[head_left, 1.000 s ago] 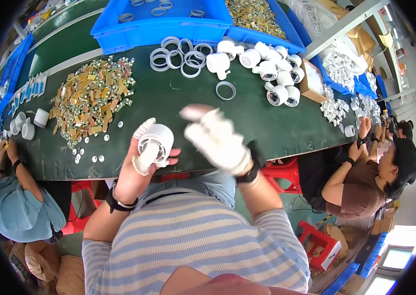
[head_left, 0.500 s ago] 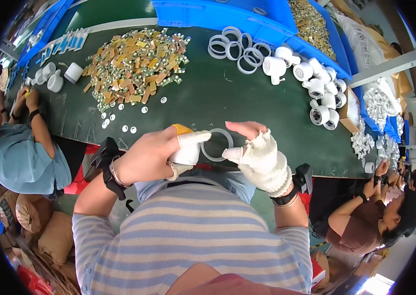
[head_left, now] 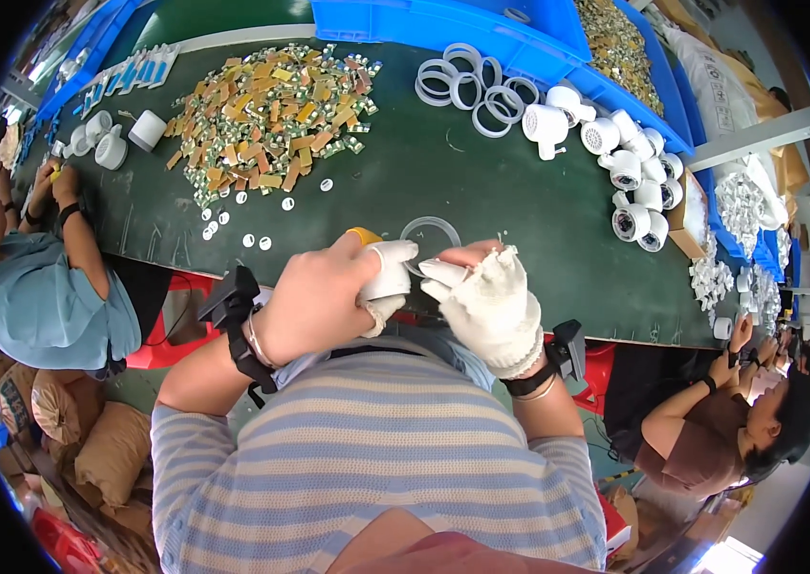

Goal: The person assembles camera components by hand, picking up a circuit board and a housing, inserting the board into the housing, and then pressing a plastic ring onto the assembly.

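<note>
A translucent pale plastic ring (head_left: 431, 221) stands between my hands at the table's near edge, its lower part hidden by fingers. My right hand (head_left: 493, 306), in a cream knit glove with bare fingertips, pinches the ring's lower right side between thumb and fingers. My left hand (head_left: 314, 297) is closed around a smooth white round part (head_left: 390, 279), mostly covered by its fingers. White coverings wrap its fingertips, with a yellow-orange band near the knuckle. The left fingertips lie close beside the ring; whether they touch it I cannot tell.
A heap of small circuit boards (head_left: 271, 115) lies at the far left, small white discs (head_left: 249, 241) before it. Spare rings (head_left: 491, 115) and white camera housings (head_left: 627, 172) lie at the far right, below a blue bin (head_left: 462, 43). Co-workers sit left (head_left: 46, 297) and right (head_left: 701, 421).
My right hand has moved left, closer to the left hand, and its fingers have closed on the ring. The ring sits slightly farther away. My left hand has shifted slightly right.
</note>
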Available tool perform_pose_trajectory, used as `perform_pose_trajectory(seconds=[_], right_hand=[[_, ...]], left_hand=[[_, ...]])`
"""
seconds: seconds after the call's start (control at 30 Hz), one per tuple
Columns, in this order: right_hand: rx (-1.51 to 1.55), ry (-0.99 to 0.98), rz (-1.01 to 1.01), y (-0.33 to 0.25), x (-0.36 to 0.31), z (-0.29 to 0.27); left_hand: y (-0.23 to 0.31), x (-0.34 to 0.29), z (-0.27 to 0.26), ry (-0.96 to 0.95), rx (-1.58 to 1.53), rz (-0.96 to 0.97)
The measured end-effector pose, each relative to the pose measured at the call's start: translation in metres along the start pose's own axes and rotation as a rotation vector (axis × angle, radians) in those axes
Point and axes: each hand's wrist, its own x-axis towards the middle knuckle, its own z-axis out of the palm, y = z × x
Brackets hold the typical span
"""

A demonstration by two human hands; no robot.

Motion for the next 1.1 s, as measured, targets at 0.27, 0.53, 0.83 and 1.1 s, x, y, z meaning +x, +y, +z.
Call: perform_pose_trajectory(seconds=[0.27, 0.53, 0.83, 1.1], right_hand=[[1.119, -0.048, 0.454, -0.011, 0.006, -0.047], [1.146, -0.141, 0.504, -0.006, 0.007, -0.038], [1.06, -0.14, 0.379, -0.005, 0.007, -0.038], [0.933, -0.196, 0.365, -0.005, 0.011, -0.042]], left_hand=[[-0.024, 0.005, 0.032, -0.018, -1.87, -0.181], [-0.01, 0.002, 0.034, -0.111, -1.692, -0.218], [-0.008, -0.003, 0.042, -0.118, -1.574, -0.157], [-0.009, -0.003, 0.042, -0.135, -1.544, -0.15]])
